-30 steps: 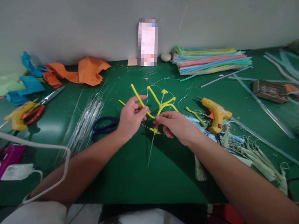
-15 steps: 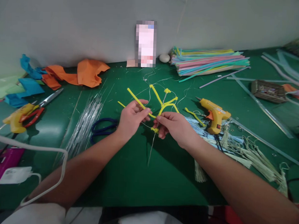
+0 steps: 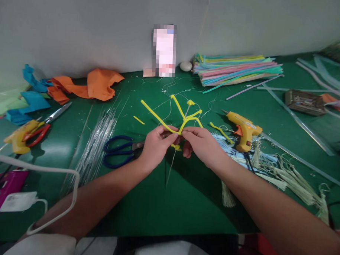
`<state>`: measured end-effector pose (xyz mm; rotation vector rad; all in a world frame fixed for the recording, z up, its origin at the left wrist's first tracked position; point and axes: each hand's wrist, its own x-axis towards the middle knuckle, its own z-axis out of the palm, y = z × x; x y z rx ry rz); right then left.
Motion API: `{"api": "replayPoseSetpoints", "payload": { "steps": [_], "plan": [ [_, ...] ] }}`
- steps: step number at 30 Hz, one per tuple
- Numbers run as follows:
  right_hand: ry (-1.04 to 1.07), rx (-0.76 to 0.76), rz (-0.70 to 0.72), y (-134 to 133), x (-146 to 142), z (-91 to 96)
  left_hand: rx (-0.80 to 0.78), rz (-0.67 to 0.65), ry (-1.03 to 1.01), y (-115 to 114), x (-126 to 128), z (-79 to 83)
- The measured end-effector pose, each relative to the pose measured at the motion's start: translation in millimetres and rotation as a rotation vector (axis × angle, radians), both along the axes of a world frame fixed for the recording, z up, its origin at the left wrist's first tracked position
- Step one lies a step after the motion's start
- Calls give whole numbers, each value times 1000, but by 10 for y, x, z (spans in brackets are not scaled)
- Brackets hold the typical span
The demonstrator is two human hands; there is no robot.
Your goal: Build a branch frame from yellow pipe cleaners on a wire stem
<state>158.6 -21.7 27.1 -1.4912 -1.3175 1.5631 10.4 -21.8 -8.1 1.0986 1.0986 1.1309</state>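
Both hands meet over the middle of the green table, pinching a bent yellow pipe cleaner [image 3: 156,116]. My left hand [image 3: 159,145] is closed on it just left of the bend. Thumb and fingers of my right hand [image 3: 199,140] close on it from the right, almost touching the left thumb. The pipe cleaner joins a branching yellow frame [image 3: 185,115] with thin wire loops and small yellow knots at its tips. A wire [image 3: 170,170] hangs below the hands from another yellow knot. Blue-handled scissors [image 3: 119,151] lie by my left wrist, their tips hidden behind the hand.
A yellow glue gun [image 3: 244,131] lies right of my hands, near tassels [image 3: 293,180]. Colourful pipe cleaners [image 3: 239,71] are stacked at the back. Silver wires [image 3: 97,140], red-handled scissors [image 3: 38,136] and another glue gun [image 3: 19,137] are left. A blurred phone [image 3: 164,51] leans against the wall.
My left hand has slid down and right along the yellow pipe cleaner to the bend, close to my right hand. More of the blue-handled scissors now shows. My right hand has barely moved.
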Motion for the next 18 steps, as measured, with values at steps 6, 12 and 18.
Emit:
{"api": "replayPoseSetpoints", "payload": {
  "steps": [6,12,18],
  "plan": [
    [-79,101,-51,0,39,20,-10,29,-23,14,-12,-24],
    [-168,121,-17,-10,26,9,-50,-24,-32,-6,-4,-19],
    [-537,439,-32,-22,81,-20,-116,-27,-80,-13,8,16]
  ]
}}
